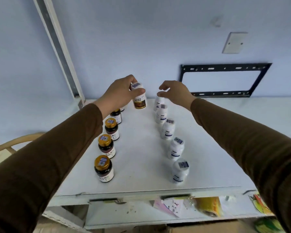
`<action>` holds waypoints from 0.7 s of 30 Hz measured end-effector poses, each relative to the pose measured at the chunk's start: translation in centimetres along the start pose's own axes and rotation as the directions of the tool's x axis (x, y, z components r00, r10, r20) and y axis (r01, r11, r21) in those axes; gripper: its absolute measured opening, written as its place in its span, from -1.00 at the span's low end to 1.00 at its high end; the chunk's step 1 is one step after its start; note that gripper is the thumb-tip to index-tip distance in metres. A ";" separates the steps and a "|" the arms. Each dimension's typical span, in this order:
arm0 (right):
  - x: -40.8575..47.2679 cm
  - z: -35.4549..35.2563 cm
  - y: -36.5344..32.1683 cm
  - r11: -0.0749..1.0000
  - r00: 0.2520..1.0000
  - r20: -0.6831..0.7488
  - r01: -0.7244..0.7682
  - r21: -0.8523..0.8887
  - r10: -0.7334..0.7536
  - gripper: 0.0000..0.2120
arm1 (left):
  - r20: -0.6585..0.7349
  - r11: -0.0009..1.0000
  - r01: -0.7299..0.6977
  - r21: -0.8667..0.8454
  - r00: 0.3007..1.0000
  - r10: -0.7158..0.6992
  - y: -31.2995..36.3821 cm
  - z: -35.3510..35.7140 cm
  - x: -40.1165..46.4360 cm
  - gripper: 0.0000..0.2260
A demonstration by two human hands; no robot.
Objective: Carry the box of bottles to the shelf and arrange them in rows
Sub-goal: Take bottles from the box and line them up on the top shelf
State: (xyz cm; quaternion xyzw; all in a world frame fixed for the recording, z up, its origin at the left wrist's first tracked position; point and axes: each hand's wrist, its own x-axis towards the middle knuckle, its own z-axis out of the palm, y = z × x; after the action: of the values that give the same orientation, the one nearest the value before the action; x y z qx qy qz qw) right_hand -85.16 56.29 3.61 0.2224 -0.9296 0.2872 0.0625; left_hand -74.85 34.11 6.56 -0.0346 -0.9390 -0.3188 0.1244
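On the white shelf top (141,157) stand two rows of bottles. The left row holds several dark bottles with gold caps (104,169), running back under my left forearm. The right row holds several white bottles (179,170). My left hand (119,94) grips a white bottle with a brown label (139,100) by its cap, at the far middle of the top, at or just above the surface. My right hand (175,93) hovers with fingers apart just above the farthest white bottle (159,101), holding nothing.
A blue wall rises behind the shelf, with a black metal bracket (225,79) and a white wall plate (234,42). A white post (57,44) runs up at the left. A wooden chair (17,142) sits lower left. Papers and cardboard lie below the front edge.
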 end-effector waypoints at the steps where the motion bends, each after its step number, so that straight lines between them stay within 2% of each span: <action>1: -1.0 -1.0 1.0 1.000 1.000 0.000 -0.010 -0.010 0.010 -0.71 | 0.011 1.000 -0.020 0.006 1.000 0.020 1.1 0.9 0.1 -0.70; 6: -6.0 -5.7 6.3 0.996 0.996 0.006 -0.089 -0.014 0.089 -0.73 | 0.063 0.995 -0.095 0.015 0.994 0.094 7.2 5.9 0.6 -0.68; 11: -11.1 -10.9 12.6 0.993 0.995 0.017 -0.092 -0.074 0.093 -0.71 | 0.091 0.991 -0.134 0.001 0.987 0.134 13.7 12.0 0.9 -0.69; 21: -19.4 -19.3 25.1 0.993 0.994 0.043 -0.103 -0.059 0.105 -0.77 | 0.146 0.994 -0.110 -0.009 0.983 0.110 25.6 24.4 0.0 -0.68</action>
State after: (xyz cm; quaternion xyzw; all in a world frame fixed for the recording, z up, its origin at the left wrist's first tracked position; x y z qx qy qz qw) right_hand -79.36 92.93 2.17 0.1784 -0.9489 0.2582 0.0325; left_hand -76.35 69.23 2.97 -0.1097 -0.9421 -0.3084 0.0729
